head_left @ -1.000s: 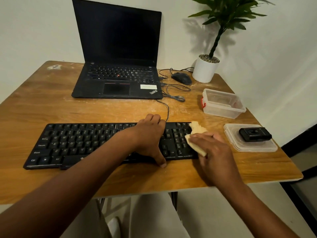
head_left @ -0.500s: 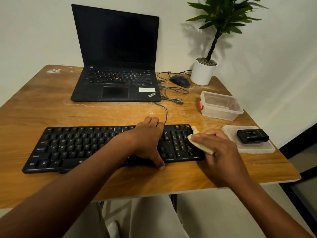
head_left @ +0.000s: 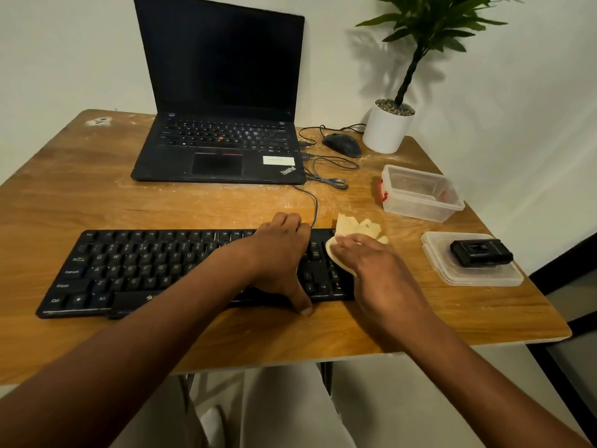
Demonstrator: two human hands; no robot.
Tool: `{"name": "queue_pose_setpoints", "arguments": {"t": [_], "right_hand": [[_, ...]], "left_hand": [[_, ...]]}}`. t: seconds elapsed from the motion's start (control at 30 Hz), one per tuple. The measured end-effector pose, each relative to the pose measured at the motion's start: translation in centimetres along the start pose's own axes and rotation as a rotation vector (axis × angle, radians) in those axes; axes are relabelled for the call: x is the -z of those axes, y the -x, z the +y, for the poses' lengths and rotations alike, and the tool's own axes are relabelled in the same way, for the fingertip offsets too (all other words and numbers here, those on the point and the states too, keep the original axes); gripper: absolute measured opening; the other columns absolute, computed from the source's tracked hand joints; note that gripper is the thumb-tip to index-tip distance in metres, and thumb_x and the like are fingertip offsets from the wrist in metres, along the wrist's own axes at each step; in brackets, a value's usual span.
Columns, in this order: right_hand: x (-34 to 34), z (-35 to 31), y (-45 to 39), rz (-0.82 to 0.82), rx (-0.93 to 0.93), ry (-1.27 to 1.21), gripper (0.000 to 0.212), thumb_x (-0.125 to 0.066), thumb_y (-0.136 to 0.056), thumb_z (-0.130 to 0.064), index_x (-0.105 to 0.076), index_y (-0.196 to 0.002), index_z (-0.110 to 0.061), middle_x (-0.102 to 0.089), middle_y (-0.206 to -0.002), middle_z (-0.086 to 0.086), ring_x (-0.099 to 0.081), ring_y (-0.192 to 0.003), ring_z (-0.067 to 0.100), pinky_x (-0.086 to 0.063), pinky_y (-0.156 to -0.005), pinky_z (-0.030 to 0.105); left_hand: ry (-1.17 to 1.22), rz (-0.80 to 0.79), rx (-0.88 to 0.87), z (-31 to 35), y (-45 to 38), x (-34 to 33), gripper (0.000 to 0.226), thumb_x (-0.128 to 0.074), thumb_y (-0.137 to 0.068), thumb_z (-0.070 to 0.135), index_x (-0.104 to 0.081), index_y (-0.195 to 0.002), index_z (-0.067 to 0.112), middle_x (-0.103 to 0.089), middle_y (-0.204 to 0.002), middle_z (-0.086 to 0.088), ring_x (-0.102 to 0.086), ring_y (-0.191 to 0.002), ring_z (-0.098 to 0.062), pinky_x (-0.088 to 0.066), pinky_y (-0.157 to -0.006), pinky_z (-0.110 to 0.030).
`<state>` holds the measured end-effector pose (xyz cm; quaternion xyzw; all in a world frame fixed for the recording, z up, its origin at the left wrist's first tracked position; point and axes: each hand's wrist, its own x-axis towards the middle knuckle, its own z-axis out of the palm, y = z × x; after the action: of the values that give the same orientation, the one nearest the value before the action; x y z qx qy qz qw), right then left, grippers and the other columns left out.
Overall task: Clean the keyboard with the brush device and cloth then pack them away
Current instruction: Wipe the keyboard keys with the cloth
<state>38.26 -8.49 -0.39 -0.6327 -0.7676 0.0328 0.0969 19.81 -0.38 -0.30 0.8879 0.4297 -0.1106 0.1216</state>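
A long black keyboard [head_left: 139,270] lies across the front of the wooden table [head_left: 193,208]. My left hand [head_left: 277,253] grips its right part, fingers curled over the far edge and thumb at the near edge. My right hand [head_left: 371,270] presses a pale yellow cloth [head_left: 355,229] onto the keyboard's right end; the cloth's loose corners stick out beyond my fingers. The black brush device [head_left: 478,252] lies on a clear plastic lid [head_left: 452,273] at the right.
A clear plastic box [head_left: 420,195] with a red clip stands behind the lid. An open black laptop [head_left: 223,150], a black mouse [head_left: 342,145] with loose cables and a potted plant [head_left: 387,127] fill the back. The table's right edge is close to the lid.
My right hand has slid the cloth away from me along the keyboard's right end, and more cloth now shows beyond my fingers. My left hand has stayed on the keyboard.
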Motion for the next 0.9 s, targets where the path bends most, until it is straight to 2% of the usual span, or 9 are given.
{"name": "queue_pose_setpoints", "arguments": {"t": [0.1,0.17,0.2,0.3,0.43,0.53,0.63,0.8,0.9], "right_hand": [[0.7,-0.4,2.4,-0.03,0.038,-0.016,0.069,-0.061,-0.088,0.009,-0.054,-0.149,-0.024,-0.048,-0.158,-0.003,-0.04,-0.148,0.019,-0.032,-0.119,0.039],[0.7,-0.3,3.8,-0.022,0.037,-0.013,0.07,-0.074,-0.069,0.016,-0.073,-0.129,-0.02,-0.069,-0.135,0.002,-0.063,-0.129,0.026,-0.048,-0.105,0.048],[0.8,-0.1,4.3,-0.021,0.026,-0.049,0.07,-0.074,-0.067,0.018,-0.075,-0.124,-0.021,-0.072,-0.129,-0.001,-0.066,-0.123,0.023,-0.048,-0.104,0.046],[2.1,0.6,3.5,0.081,-0.051,-0.183,0.063,-0.061,-0.09,0.012,-0.065,-0.136,-0.03,-0.062,-0.137,-0.012,-0.053,-0.131,0.01,-0.029,-0.111,0.023],[2.9,0.8,-1.0,0.34,-0.134,-0.207,0.057,-0.065,-0.09,0.011,-0.065,-0.138,-0.021,-0.063,-0.142,0.002,-0.054,-0.135,0.02,-0.032,-0.115,0.028],[0.9,-0.7,-2.2,0.156,-0.066,-0.153,0.058,-0.055,-0.097,0.004,-0.055,-0.146,-0.026,-0.046,-0.158,-0.003,-0.033,-0.152,0.018,-0.02,-0.124,0.035],[-0.7,-1.4,-0.3,0.022,0.03,-0.136,0.064,-0.051,-0.098,0.004,-0.046,-0.154,-0.026,-0.034,-0.166,-0.006,-0.018,-0.157,0.015,-0.011,-0.122,0.025],[-1.4,-0.2,4.3,0.059,-0.023,-0.196,0.078,-0.062,-0.076,0.023,-0.068,-0.135,-0.027,-0.056,-0.143,-0.016,-0.034,-0.139,0.0,-0.019,-0.121,0.023],[-0.2,0.2,6.0,0.04,-0.04,-0.256,0.08,-0.058,-0.077,0.025,-0.069,-0.131,-0.033,-0.051,-0.133,-0.026,-0.039,-0.135,-0.006,-0.021,-0.118,0.013]], "left_hand": [[-0.011,0.003,-0.003,0.0,0.1,-0.1,0.133,-0.084,-0.061,0.076,-0.022,-0.159,0.013,-0.023,-0.159,-0.006,-0.019,-0.148,-0.027,-0.028,-0.125,-0.047],[-0.003,0.002,-0.001,0.0,0.2,0.0,0.133,-0.084,-0.061,0.075,-0.021,-0.16,0.012,-0.022,-0.16,-0.006,-0.018,-0.149,-0.027,-0.027,-0.125,-0.047],[0.0,0.001,-0.001,0.0,0.2,0.0,0.133,-0.084,-0.061,0.075,-0.021,-0.16,0.012,-0.021,-0.161,-0.006,-0.017,-0.149,-0.028,-0.027,-0.126,-0.048],[0.003,0.006,-0.004,0.0,0.3,0.0,0.133,-0.085,-0.061,0.075,-0.021,-0.16,0.012,-0.022,-0.16,-0.006,-0.018,-0.148,-0.028,-0.027,-0.125,-0.048],[0.004,0.005,0.002,0.1,0.4,0.1,0.134,-0.085,-0.061,0.074,-0.021,-0.16,0.012,-0.022,-0.159,-0.006,-0.019,-0.148,-0.027,-0.027,-0.125,-0.047],[0.006,0.011,0.005,0.1,0.3,0.1,0.131,-0.086,-0.06,0.074,-0.023,-0.158,0.014,-0.026,-0.155,-0.005,-0.022,-0.144,-0.025,-0.03,-0.124,-0.047],[-0.006,0.009,0.002,0.1,0.2,0.1,0.129,-0.085,-0.061,0.075,-0.024,-0.157,0.014,-0.026,-0.156,-0.005,-0.022,-0.145,-0.026,-0.03,-0.123,-0.046],[-0.023,0.007,-0.001,0.0,0.0,-0.1,0.133,-0.083,-0.062,0.077,-0.023,-0.159,0.011,-0.022,-0.161,-0.008,-0.018,-0.149,-0.028,-0.028,-0.125,-0.047],[-0.019,0.01,-0.003,0.0,0.0,-0.2,0.132,-0.083,-0.062,0.076,-0.022,-0.16,0.011,-0.022,-0.161,-0.007,-0.018,-0.149,-0.028,-0.027,-0.125,-0.048]]}}
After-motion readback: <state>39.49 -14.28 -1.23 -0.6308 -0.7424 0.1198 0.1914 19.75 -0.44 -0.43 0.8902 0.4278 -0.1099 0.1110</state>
